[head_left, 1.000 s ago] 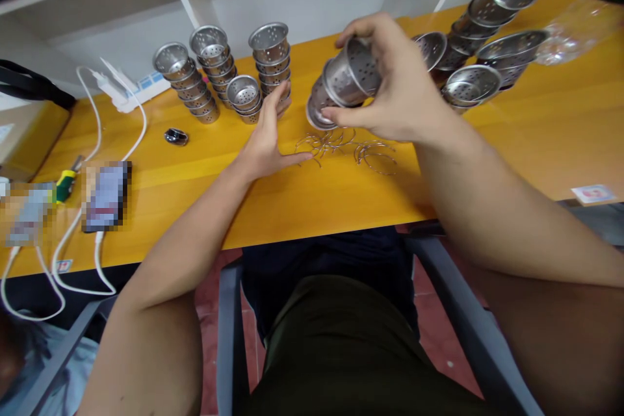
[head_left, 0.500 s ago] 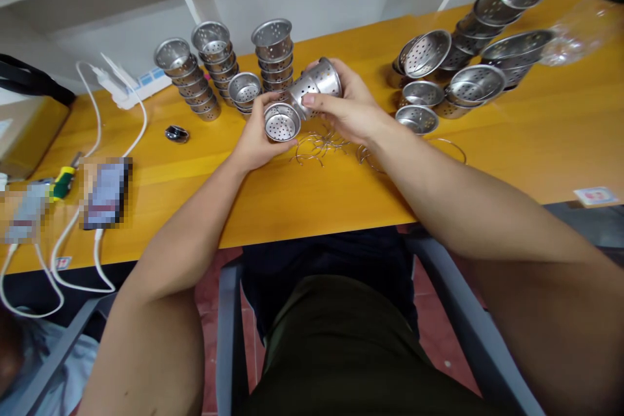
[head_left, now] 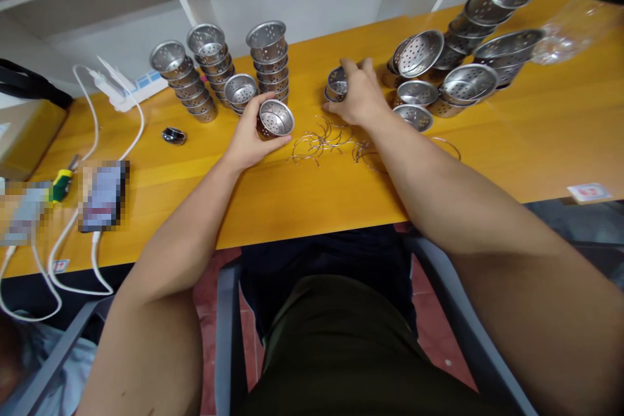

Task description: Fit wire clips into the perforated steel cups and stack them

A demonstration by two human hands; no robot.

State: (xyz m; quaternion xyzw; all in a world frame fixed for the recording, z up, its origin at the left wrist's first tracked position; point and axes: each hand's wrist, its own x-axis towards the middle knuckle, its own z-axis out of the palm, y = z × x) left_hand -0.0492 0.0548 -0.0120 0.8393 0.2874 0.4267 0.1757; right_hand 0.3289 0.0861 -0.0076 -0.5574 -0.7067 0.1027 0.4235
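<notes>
My left hand (head_left: 247,142) is closed around a small perforated metal cup (head_left: 276,118), thumb at the front and fingers behind, its mouth tilted toward me. Farther right, my right hand (head_left: 359,96) grips another perforated metal cup (head_left: 335,84) at the table surface; its fingers and thumb span the cup and cover its right side. Thin curved metal wires (head_left: 324,138) lie in a loose heap between and in front of my hands. Close behind my left hand stands a short perforated cup (head_left: 240,90).
Stacks of perforated cups (head_left: 271,62) stand at the back left. More cups (head_left: 470,83) and a leaning stack (head_left: 492,3) crowd the right, beside a clear plastic bottle (head_left: 565,36). A power strip (head_left: 139,91), cables, phones (head_left: 103,196) and a screwdriver (head_left: 61,185) lie left.
My right hand has moved away from my left, lowering its cups from mid-air to the table at the back. My left hand still holds its cup, slightly shifted.
</notes>
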